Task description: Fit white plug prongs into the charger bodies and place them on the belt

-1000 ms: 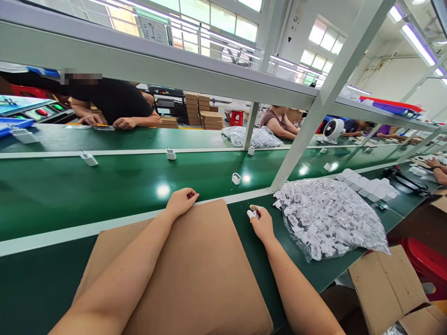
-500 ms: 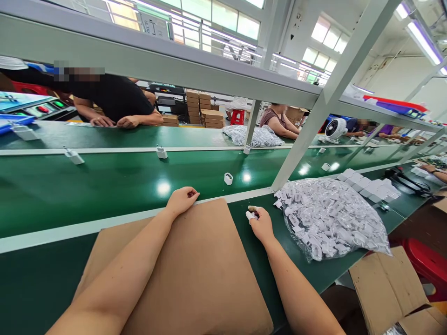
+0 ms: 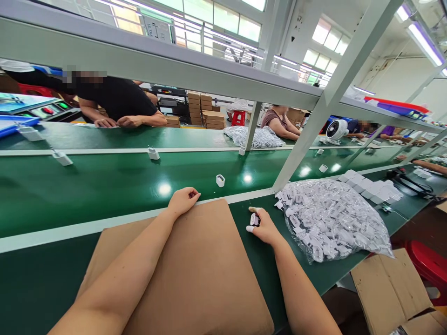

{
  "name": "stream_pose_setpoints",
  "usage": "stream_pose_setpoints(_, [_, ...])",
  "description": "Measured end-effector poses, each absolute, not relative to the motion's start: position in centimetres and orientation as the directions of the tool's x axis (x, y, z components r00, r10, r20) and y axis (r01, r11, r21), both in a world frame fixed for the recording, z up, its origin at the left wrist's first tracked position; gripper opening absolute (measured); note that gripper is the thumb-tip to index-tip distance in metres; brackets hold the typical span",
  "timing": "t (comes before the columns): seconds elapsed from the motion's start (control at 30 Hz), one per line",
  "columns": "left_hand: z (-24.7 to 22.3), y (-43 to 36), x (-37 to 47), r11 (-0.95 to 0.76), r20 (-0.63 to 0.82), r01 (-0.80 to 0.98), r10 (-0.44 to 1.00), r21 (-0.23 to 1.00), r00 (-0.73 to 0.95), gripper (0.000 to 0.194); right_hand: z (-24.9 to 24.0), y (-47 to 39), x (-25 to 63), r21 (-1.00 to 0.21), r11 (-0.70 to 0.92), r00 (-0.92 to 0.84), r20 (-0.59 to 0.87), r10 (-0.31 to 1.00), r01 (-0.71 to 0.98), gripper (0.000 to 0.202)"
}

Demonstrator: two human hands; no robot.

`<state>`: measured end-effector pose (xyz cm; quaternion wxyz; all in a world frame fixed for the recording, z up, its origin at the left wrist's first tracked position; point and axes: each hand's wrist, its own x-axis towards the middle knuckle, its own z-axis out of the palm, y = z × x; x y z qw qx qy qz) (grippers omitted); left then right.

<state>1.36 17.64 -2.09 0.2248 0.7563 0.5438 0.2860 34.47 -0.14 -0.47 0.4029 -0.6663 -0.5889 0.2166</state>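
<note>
My left hand (image 3: 184,200) rests at the far edge of a brown cardboard sheet (image 3: 206,265), its fingers curled together; what they hold, if anything, is hidden. To the right of the cardboard, my right hand (image 3: 263,225) has a small white plug piece (image 3: 254,219) between thumb and fingers, with coverings on some fingertips. Just beyond my hands, a white charger housing (image 3: 220,180) stands on the green conveyor belt (image 3: 188,172). A clear bag of white plastic parts (image 3: 331,218) lies right of my right hand.
More white chargers (image 3: 153,153) sit on the belt. A slanted metal post (image 3: 303,139) rises beyond the bag. White pieces (image 3: 370,186) are lined up behind it. People work across the belt. An open carton (image 3: 391,284) and red stool (image 3: 426,265) are at lower right.
The chargers on the belt have shifted left. My right hand has turned and its thumb and fingers have parted somewhat, showing the white piece between them. My left hand is nearly still.
</note>
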Motion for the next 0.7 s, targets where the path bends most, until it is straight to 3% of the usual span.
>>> stream_pose_setpoints(0.13, [-2.1,17.5,1.4,-0.332,0.241,0.699,0.943,0.633,0.229,0.032,-0.6,0.3,34.0,-0.812,0.027,0.228,0.195,0.954,0.583,0.040])
stream_pose_setpoints(0.27, [-2.1,17.3,1.6,-0.338,0.311,0.733,0.933,0.590,0.180,0.036,-1.3,1.2,33.3,-0.852,0.009,0.278,0.180,0.943,0.523,0.044])
stream_pose_setpoints(0.4, [-0.8,18.4,3.1,-0.332,0.310,0.781,0.932,0.529,0.187,0.070,-1.5,1.9,32.8,-0.951,-0.003,0.336,0.106,0.936,0.309,0.049])
stream_pose_setpoints(0.53, [0.7,20.7,6.2,-0.306,0.208,0.796,0.951,0.522,0.229,0.105,-1.5,2.3,32.4,-0.998,0.007,0.344,0.030,0.938,0.067,0.056])
stream_pose_setpoints(0.6, [0.9,21.7,7.7,-0.261,0.176,0.791,0.965,0.553,0.195,0.102,-1.3,2.2,32.2,-1.000,0.014,0.362,0.019,0.932,0.016,0.061])
stream_pose_setpoints(0.7, [0.9,22.0,8.9,-0.217,0.180,0.776,0.974,0.592,0.136,0.069,-0.5,1.7,32.0,-0.999,0.025,0.350,0.013,0.937,-0.029,0.065])
